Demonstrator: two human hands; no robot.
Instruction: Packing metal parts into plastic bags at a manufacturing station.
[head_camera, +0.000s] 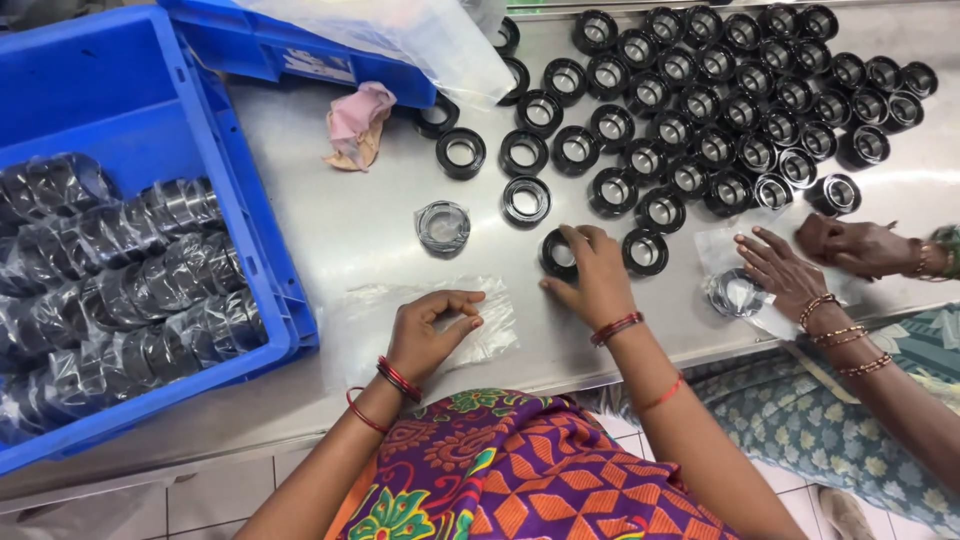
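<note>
Head view: our left hand (428, 335) rests on a clear plastic bag (430, 318) lying flat on the steel table (340, 215), thumb and forefinger curled into a pinch on the film at the bag's mouth, the other fingers loosely bent. Our right hand (595, 280) lies palm down just beyond the bag, fingers spread and partly curled over one black ring (556, 254), touching it; we cannot tell if it is lifted off the table. An already wrapped ring (443, 226) sits apart, farther up the table, and a large group of loose black rings (740, 90) fills the upper right. A blue crate (130, 120) at left holds rows of wrapped rings. A crumpled pink cloth (355, 122) lies near the crate's corner. At right, a co-worker's hands (800, 270) work over another bag with a ring in it. Risk, as we judge it: the film is thin and slack, so a light pinch could let the mouth close or slide, and the ring could catch the edge; the ring nearest our fingers could also get knocked.
</note>
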